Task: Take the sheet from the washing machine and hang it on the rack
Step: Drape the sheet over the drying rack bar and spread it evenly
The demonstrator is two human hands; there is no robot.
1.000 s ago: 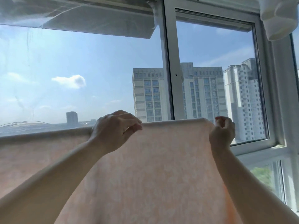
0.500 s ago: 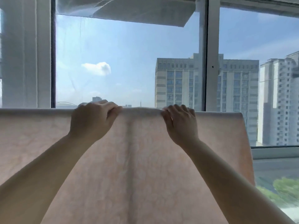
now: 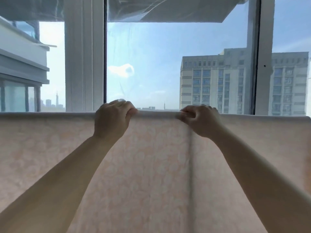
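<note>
A pale peach sheet [image 3: 151, 165] with a faint flower pattern hangs across the whole lower view, draped over a horizontal bar hidden under its top fold. My left hand [image 3: 111, 120] grips the top fold left of centre, fingers curled over it. My right hand [image 3: 198, 120] pinches the same fold right of centre, at the head of a vertical crease that runs down the sheet. Both forearms reach up from the bottom corners. The washing machine is out of view.
Right behind the sheet stands a large window with white frames [image 3: 84, 64] and a second upright [image 3: 262, 64] on the right. Tall apartment blocks [image 3: 215, 81] and sky show through the glass. A neighbouring balcony [image 3: 21, 64] is at the left.
My view has swung left along the window. My right hand moved from the sheet's right end to near the centre. Both hands have shifted left along the top fold.
</note>
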